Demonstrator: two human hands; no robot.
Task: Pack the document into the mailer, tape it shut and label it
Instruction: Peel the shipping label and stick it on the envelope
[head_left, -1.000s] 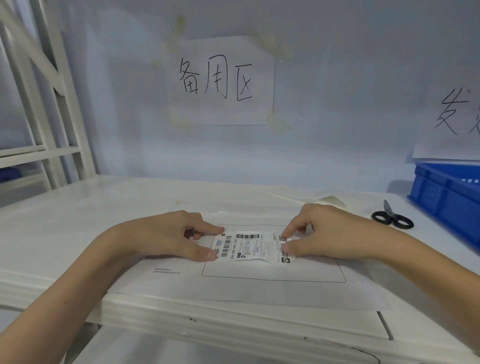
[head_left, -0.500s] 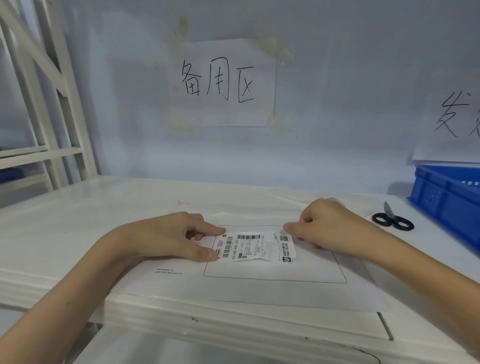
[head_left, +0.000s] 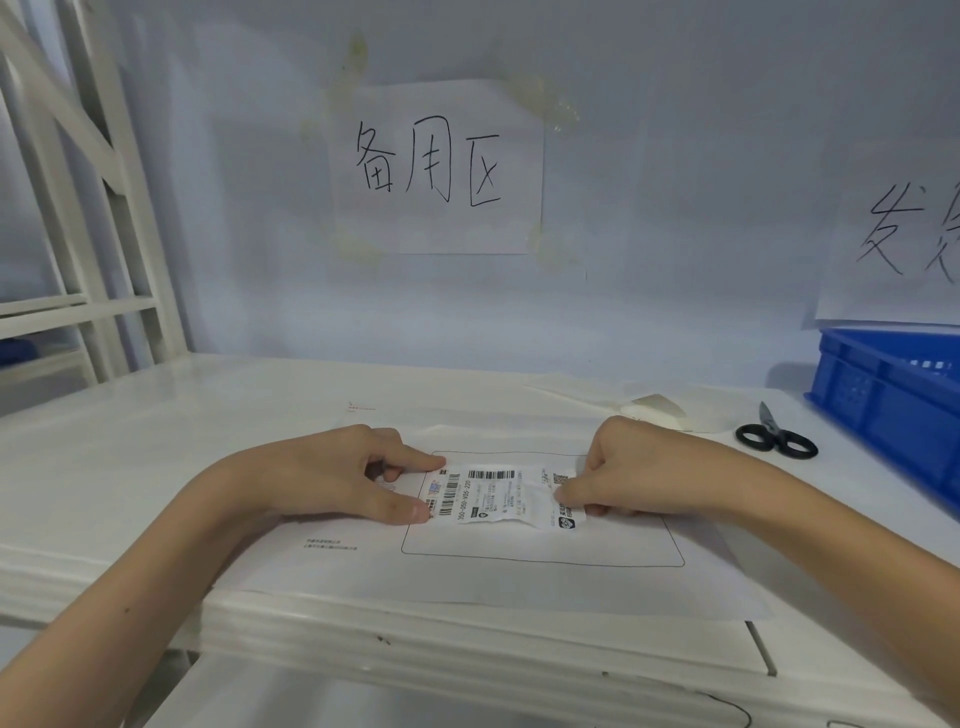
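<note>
Wrinkled label (head_left: 506, 496) flat on white mailer (head_left: 519, 582).

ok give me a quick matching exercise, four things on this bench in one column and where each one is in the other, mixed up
Things:
1. label
2. scissors
3. blue crate
4. mailer

Places:
A. far right edge of the bench
B. flat under both hands
C. inside the printed box on the mailer
D. between the right hand and the crate

Pairs: 1-C, 2-D, 3-A, 4-B
</note>
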